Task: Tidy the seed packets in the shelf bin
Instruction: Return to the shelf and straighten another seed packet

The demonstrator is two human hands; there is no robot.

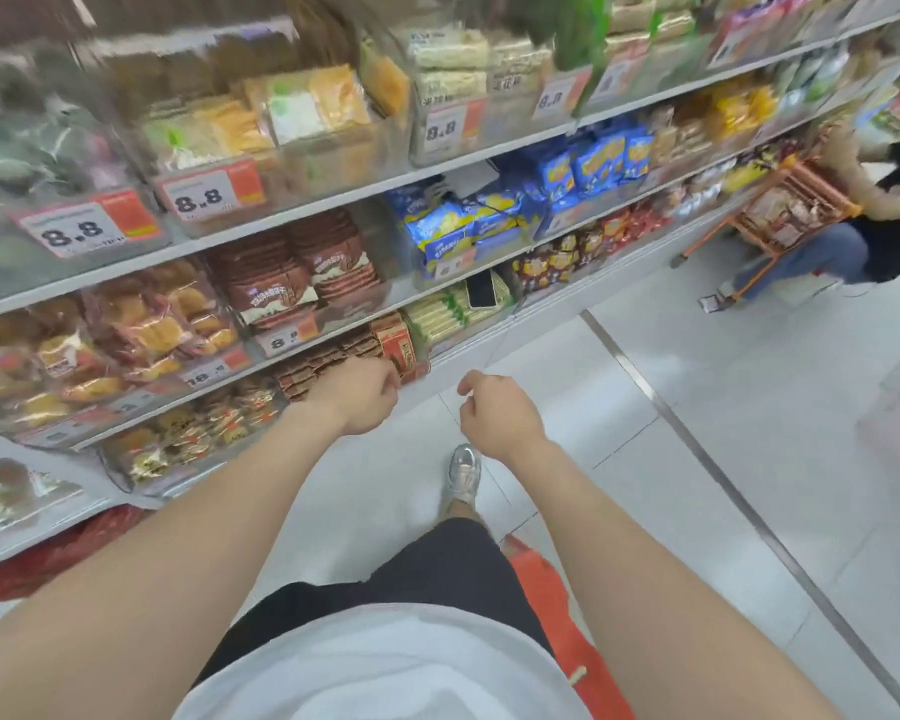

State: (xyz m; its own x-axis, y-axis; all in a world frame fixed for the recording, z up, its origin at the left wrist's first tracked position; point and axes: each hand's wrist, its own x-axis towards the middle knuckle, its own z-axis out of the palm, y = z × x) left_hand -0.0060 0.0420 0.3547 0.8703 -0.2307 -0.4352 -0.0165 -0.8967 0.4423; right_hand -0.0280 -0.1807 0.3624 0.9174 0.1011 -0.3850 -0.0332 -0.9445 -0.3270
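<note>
- seed packets point(323, 366): brown, in rows inside a clear shelf bin point(423, 367) at the centre of the frame, on a low shelf; a red packet point(393, 339) stands at their right end
- left hand point(357, 397): at the packets' front edge; fingers curled under, grip cannot be told
- right hand point(497, 410): right of centre, over the floor; fingers loosely curled, holding nothing
- black phone point(481, 289): on pale packets, above and right of the bin

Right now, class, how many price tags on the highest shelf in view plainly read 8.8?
4 tags: far-left tag, next tag beside it, middle tag under the noodle blocks, right tag beside that. Further ones beyond are too blurred to read.
</note>
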